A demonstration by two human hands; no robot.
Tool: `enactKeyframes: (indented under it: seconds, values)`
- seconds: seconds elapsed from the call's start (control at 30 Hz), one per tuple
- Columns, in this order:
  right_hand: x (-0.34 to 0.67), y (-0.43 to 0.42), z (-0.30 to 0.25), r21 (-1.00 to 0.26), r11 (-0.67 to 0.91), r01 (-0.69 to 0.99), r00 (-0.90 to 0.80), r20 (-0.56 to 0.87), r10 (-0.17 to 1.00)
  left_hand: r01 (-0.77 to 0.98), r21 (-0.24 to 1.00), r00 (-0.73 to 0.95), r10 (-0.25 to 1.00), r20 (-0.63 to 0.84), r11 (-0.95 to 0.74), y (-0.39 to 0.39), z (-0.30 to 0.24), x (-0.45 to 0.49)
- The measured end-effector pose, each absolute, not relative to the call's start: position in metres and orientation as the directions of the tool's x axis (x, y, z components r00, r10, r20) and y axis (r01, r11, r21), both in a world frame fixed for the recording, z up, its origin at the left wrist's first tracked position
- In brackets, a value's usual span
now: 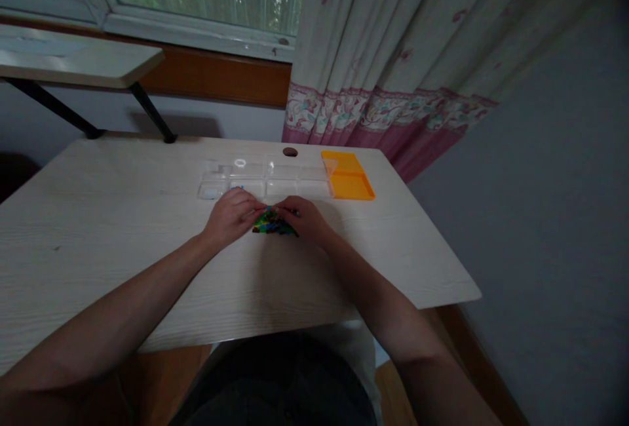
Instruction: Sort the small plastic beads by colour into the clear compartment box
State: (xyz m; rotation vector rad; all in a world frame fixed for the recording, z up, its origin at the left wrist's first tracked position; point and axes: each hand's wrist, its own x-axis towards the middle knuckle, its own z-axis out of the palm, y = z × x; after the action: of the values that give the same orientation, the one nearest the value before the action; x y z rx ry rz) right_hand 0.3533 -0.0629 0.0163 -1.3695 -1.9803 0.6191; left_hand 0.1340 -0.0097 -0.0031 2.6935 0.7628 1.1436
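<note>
A compact cluster of small multicoloured pieces (272, 223), green, blue, yellow and dark red, lies on the table between my two hands. Whether the pieces are joined or loose is too small to tell. My left hand (232, 213) reaches in from the left, its thumb and fingertips pinched at the cluster's upper left edge. From the other side my right hand (305, 220) pinches at the upper right edge, its fingers covering part of the cluster. The fingertips of both hands almost meet at a bit of blue.
Behind my hands lies a clear plastic compartment box (282, 187), with a few blue bits near my left hand. An orange tray or lid (351, 177) adjoins its right end. A raised shelf (78, 62) on black legs stands at the back left of the pale wooden table (147, 216).
</note>
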Motion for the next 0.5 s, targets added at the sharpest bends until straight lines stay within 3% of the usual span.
enactKeyframes:
  seconds: [0.27,0.5]
  values:
    - [0.360,-0.059,0.017,-0.652,0.344,0.676,-0.215,0.271,0.938,0.721,0.283,0.326,0.669,0.668,-0.633,0.012,-0.002,0.110]
    - [0.361,-0.058,0.015,-0.648,0.339,0.682,-0.207,0.274,0.939,0.765,0.319,0.246,0.712,0.658,-0.559,0.021,-0.012,0.105]
